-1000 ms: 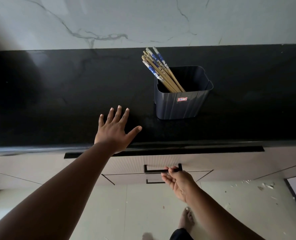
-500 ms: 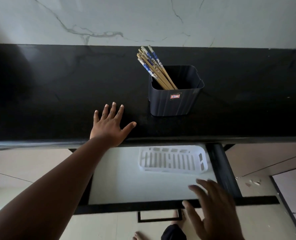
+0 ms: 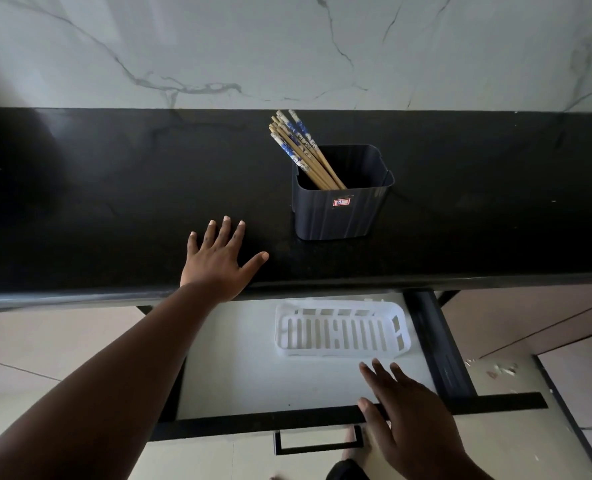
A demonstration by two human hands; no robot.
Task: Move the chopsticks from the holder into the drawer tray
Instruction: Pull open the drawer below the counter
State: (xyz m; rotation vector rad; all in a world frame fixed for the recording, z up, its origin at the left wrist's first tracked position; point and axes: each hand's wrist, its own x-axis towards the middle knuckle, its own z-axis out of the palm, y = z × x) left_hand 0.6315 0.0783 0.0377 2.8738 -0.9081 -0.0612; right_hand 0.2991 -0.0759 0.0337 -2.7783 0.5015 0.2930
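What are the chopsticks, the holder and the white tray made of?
Chopsticks: probably wood or bamboo, tan shafts, blue-and-white patterned tops. Holder: looks like dark matte plastic, ribbed walls, a sticker. Tray: likely white moulded plastic with slots.

A second ago the drawer point(image 3: 253, 368) is closed and our right hand point(image 3: 412, 427) hooks its handle point(image 3: 318, 441) palm up; now we see the drawer pulled out toward us, baring its pale floor and the white slotted tray point(image 3: 343, 332) at its far right. Our right hand is off the handle, fingers spread, palm down, over the drawer's near front edge, further forward than half a second ago.
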